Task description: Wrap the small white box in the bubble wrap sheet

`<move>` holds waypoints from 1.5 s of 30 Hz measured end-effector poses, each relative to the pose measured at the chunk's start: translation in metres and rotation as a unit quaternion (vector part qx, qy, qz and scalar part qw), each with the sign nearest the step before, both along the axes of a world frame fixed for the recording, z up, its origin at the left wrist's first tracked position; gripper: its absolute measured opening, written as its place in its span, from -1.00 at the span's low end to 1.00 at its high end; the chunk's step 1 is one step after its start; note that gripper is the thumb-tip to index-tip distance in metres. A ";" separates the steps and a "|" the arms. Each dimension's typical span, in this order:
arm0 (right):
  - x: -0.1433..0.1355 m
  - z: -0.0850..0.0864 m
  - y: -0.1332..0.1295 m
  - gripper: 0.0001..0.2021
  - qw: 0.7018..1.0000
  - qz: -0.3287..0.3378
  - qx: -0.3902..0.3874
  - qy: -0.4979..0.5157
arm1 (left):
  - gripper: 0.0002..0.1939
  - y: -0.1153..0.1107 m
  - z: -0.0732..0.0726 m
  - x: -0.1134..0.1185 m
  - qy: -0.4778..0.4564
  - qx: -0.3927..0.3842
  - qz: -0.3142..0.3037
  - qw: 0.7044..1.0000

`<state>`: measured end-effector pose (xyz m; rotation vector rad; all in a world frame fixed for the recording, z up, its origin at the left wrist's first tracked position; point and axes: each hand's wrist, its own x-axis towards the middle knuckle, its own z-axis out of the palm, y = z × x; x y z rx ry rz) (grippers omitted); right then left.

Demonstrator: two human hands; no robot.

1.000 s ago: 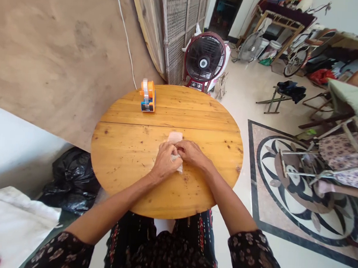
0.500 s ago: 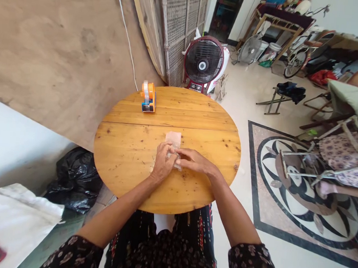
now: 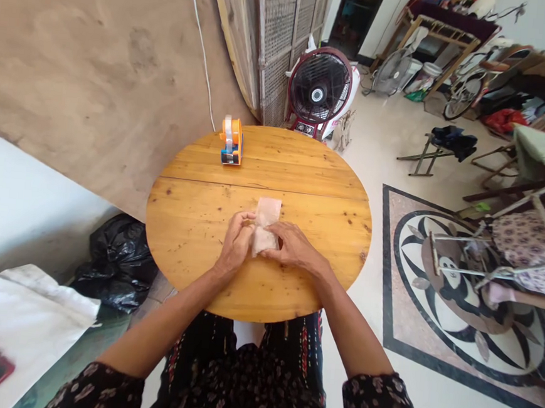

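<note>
A pale pink, see-through bubble-wrap-like strip [image 3: 269, 210] lies on the round wooden table [image 3: 195, 223]. Its far end is flat, while the near part is bunched into a small thick bundle between my hands; what is inside, if anything, I cannot make out. My left hand [image 3: 236, 242] holds the left edge of the bundle, fingers curled and thumb against it. On the other side my right hand [image 3: 295, 243] grips the right edge, with fingers over the top and thumb lower down. Toward the table's far left stands an orange and blue tape dispenser [image 3: 231, 143] with a roll of clear tape.
Behind the table stands a dark red fan [image 3: 320, 88]. Black plastic bags [image 3: 117, 261] lie on the left, near a white cloth [image 3: 23, 310]. Right of the table are a folding stool [image 3: 430, 153] and another person's leg [image 3: 536, 300] beside a metal-framed seat.
My hands have moved apart to either side of the wrap, uncovering the bundled part between them. My left hand has shifted left, off its top. The whole view has shifted slightly.
</note>
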<state>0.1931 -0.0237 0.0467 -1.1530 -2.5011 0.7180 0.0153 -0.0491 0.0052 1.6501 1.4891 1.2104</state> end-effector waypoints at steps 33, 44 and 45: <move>-0.003 0.007 0.004 -0.59 1.000 0.003 0.002 -0.002 | -0.74 0.005 0.020 -0.014 0.052 0.062 -0.138 0.987; 0.000 0.008 0.015 -0.60 0.995 -0.034 -0.094 0.030 | -0.85 0.023 0.033 -0.019 0.020 -0.130 -0.172 0.976; 0.000 0.007 0.016 -0.59 0.993 -0.048 -0.105 0.039 | -0.84 0.025 0.032 -0.019 0.015 -0.131 -0.174 0.976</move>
